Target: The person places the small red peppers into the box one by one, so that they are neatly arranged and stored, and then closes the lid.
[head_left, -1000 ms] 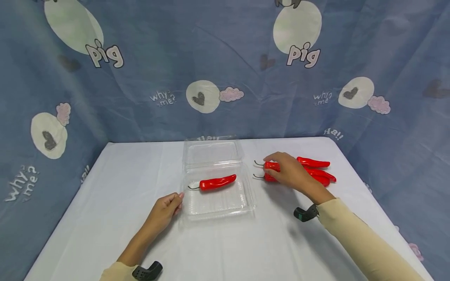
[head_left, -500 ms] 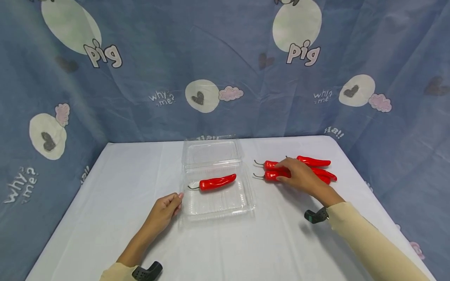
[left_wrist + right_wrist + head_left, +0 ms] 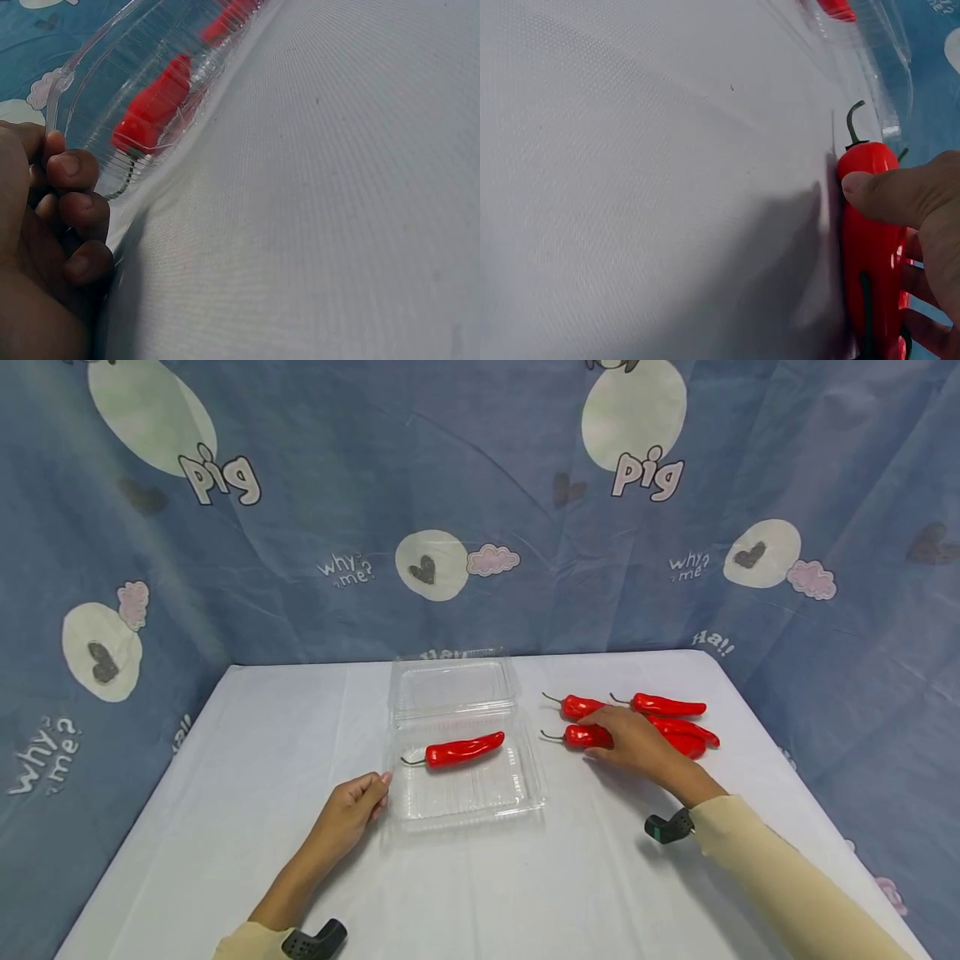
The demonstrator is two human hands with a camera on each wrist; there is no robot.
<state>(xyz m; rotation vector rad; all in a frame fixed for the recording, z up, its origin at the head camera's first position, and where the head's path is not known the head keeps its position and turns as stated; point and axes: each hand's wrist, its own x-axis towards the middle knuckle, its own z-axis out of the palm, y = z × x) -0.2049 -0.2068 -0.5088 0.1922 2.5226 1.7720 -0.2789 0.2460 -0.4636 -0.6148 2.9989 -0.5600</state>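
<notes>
A clear plastic clamshell box (image 3: 465,797) lies on the table with its lid folded back. One red chili pepper (image 3: 463,750) with a thin stem is inside it. My left hand (image 3: 352,806) pinches the box's left rim between thumb and curled fingers, as the left wrist view (image 3: 64,202) also shows. At the right, my right hand (image 3: 630,743) grips the nearest red pepper (image 3: 577,737) of a small group. In the right wrist view the thumb presses that pepper (image 3: 870,240) on one side, while fingers reach round the other. The pepper's far end is hidden under the hand.
Several more red peppers (image 3: 667,704) lie around and behind my right hand, one pepper (image 3: 579,706) just beyond the fingers. White cloth covers the table (image 3: 480,893). A blue printed curtain (image 3: 480,468) rises at its back edge and sides.
My right hand shifted right along the peppers, then came nearer onto the closest one. The pepper behind it turned slightly and moved back. The left hand and box stayed still.
</notes>
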